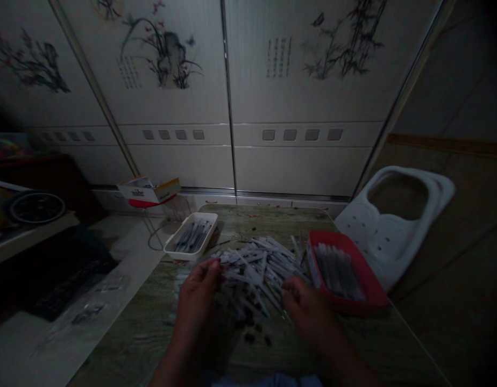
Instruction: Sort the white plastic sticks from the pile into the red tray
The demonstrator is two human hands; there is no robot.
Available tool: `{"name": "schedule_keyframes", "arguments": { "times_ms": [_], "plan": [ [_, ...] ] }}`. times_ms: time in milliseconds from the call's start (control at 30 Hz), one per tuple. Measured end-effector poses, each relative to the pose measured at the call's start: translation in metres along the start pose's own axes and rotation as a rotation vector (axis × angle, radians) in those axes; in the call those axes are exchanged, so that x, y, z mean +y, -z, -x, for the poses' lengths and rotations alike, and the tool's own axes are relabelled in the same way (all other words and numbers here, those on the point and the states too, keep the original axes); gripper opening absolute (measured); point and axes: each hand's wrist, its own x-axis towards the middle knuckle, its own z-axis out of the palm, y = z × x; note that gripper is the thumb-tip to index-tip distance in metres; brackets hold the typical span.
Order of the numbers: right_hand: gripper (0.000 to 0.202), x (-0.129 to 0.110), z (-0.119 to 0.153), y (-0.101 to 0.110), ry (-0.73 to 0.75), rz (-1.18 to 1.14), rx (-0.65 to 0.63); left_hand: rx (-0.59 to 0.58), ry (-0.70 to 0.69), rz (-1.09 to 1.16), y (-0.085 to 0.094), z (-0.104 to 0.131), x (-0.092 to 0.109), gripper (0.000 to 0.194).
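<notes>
A heap of thin, pale, translucent tubes (268,263), which look like pen barrels, lies across the middle of the table. At its left edge is my left hand (198,290), thumb and fingers pinched together; dim light hides what is between them. My right hand (305,303) is by the heap's right side with its fingers curled closed, and whatever they hold cannot be made out. Several small black pieces (249,337), perhaps caps, are scattered on the table between my hands.
A white tray (210,234) of dark-filled pens stands at the back left. On the right, a red bin (371,294) holds clear tubes, with a white folding chair (373,231) behind. Beyond the wood-patterned table (139,333), an open carton (139,192) rests on a red stool.
</notes>
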Motion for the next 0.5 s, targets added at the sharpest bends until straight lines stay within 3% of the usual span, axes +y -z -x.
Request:
{"name": "schedule_keyframes", "arguments": {
  "times_ms": [133,333,500],
  "plan": [
    [0.012,0.006,-0.001,0.010,-0.039,0.194,0.031,0.145,-0.009,0.088,0.004,-0.005,0.003,0.046],
    [0.009,0.003,0.004,0.002,-0.061,0.336,-0.074,0.169,-0.009,0.165,0.001,-0.004,0.005,0.039],
    [0.006,-0.006,0.007,-0.014,-0.043,0.395,-0.038,0.172,0.014,0.173,0.000,-0.003,0.005,0.040]
  ]
}}
